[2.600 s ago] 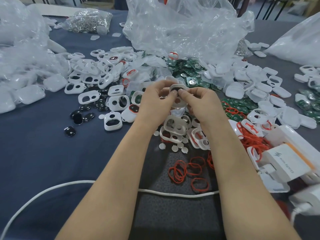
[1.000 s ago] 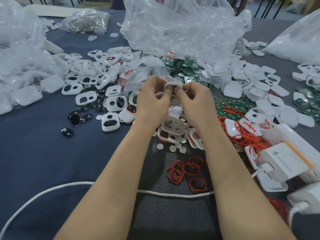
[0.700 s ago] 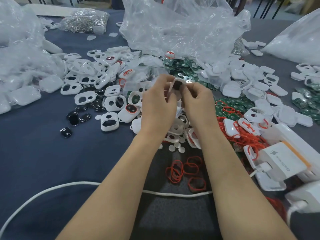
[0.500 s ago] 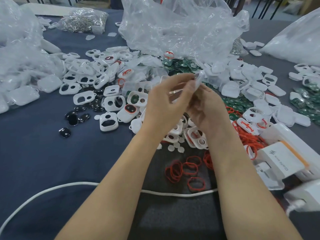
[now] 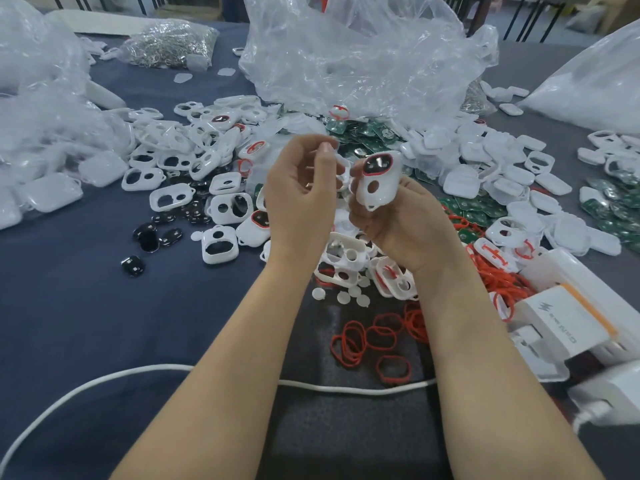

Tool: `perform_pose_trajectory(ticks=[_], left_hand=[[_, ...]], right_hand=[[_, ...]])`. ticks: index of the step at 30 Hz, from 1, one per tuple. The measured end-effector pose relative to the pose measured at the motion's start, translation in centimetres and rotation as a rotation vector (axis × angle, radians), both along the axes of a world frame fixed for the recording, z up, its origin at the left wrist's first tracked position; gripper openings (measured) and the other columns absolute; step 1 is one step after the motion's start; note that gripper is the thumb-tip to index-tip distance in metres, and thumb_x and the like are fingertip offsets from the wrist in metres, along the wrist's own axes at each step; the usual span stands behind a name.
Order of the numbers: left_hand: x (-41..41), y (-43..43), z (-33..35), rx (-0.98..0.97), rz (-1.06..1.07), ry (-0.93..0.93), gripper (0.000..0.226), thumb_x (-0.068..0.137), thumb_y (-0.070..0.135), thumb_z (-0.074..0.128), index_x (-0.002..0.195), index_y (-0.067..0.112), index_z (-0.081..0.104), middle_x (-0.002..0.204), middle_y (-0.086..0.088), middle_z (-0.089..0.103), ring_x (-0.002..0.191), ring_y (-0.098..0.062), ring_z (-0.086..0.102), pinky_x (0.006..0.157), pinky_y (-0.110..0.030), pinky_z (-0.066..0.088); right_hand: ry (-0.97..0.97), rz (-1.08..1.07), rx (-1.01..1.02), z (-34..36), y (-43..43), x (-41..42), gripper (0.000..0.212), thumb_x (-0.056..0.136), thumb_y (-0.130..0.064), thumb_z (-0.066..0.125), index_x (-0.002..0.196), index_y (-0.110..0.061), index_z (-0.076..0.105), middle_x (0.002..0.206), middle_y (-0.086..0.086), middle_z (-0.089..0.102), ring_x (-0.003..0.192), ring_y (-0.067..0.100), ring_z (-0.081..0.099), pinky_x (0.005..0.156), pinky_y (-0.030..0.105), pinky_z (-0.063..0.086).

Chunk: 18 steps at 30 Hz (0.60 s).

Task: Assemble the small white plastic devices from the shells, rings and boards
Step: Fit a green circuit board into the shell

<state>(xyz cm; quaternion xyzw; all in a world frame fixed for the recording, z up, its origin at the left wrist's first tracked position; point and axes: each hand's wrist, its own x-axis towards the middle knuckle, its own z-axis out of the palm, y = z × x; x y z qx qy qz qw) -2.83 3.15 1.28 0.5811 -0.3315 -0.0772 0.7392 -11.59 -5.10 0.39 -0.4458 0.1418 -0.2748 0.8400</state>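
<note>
Your right hand [image 5: 401,223] holds one white shell [image 5: 379,183] from below, fingers curled round its lower end, front face turned toward you. A red ring [image 5: 377,173] is seated round the dark upper window; the round hole below it is empty. Long axis: roughly upright, window end up and far, tab end down in the palm.

Your left hand [image 5: 301,199] is raised just left of the shell, close but apart from it. Fingers curled, thumb and forefinger tips together. Cannot tell whether a small part is pinched there.

Judgement: front half looks done, and the next part goes in from the back. The shell lies right of your left hand, which is the nearer free hand. The boards [image 5: 367,133] lie on the far side of the worktop [image 5: 69,306], beyond both hands. The loose rings [image 5: 367,341] lie near you, below the wrists. You will likely need to flip the shell about its long axis first.
</note>
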Motion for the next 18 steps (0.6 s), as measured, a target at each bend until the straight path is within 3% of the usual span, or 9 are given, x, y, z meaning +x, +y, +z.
perform_pose_trajectory(ticks=[4,7,9,12,15,18], left_hand=[[-0.3,-0.4,-0.5,0.199,-0.138,-0.149,0.016,0.096,0.031,0.058,0.091,0.018,0.065,0.078,0.011,0.067,0.071,-0.002,0.064,0.067,-0.02,0.051],[-0.3,-0.8,-1.2,0.354,-0.16,-0.231,0.012,0.094,0.027,0.061,0.099,0.016,0.064,0.086,0.005,0.07,0.083,-0.008,0.068,0.078,-0.026,0.055],[0.1,-0.9,-1.3,0.367,-0.106,-0.179,0.003,0.095,0.018,0.057,0.095,0.019,0.06,0.083,0.006,0.068,0.084,-0.013,0.068,0.081,-0.037,0.057],[0.8,-0.8,-1.3,0.363,-0.058,-0.006,0.009,0.095,0.013,0.055,0.089,0.018,0.058,0.08,0.002,0.068,0.082,-0.02,0.07,0.079,-0.044,0.058],[1.2,-0.8,-1.2,0.301,-0.071,0.196,0.009,0.096,0.01,0.055,0.09,0.016,0.058,0.077,0.001,0.069,0.078,-0.018,0.071,0.075,-0.042,0.06],[1.4,-0.8,-1.0,0.229,-0.077,0.315,0.005,0.096,0.009,0.055,0.094,0.012,0.058,0.083,-0.005,0.069,0.084,-0.021,0.071,0.075,-0.031,0.06]], right_hand=[[0.548,-0.498,-0.656,-0.4,0.0,0.4,0.03,0.099,-0.023,0.05,0.078,-0.01,0.068,0.056,-0.005,0.053,0.051,0.008,0.043,0.056,0.027,0.038],[0.646,-0.637,-0.873,-0.5,0.0,0.5,0.027,0.097,-0.021,0.051,0.086,-0.007,0.071,0.067,-0.002,0.062,0.062,0.011,0.054,0.062,0.027,0.044],[0.647,-0.641,-0.913,-0.4,0.1,0.6,0.023,0.096,-0.021,0.053,0.088,-0.009,0.072,0.065,-0.007,0.06,0.062,0.009,0.054,0.063,0.026,0.045],[0.588,-0.586,-0.83,-0.3,0.2,0.8,0.021,0.097,-0.014,0.05,0.103,-0.016,0.069,0.069,-0.007,0.061,0.062,0.008,0.057,0.065,0.028,0.05],[0.429,-0.542,-0.707,-0.1,0.3,0.6,0.027,0.097,-0.008,0.048,0.116,-0.025,0.056,0.072,-0.006,0.064,0.061,0.001,0.061,0.064,0.017,0.05],[0.331,-0.517,-0.622,0.1,0.4,0.5,0.016,0.097,-0.006,0.049,0.108,-0.019,0.053,0.071,-0.006,0.069,0.063,0.005,0.064,0.064,0.017,0.051]])
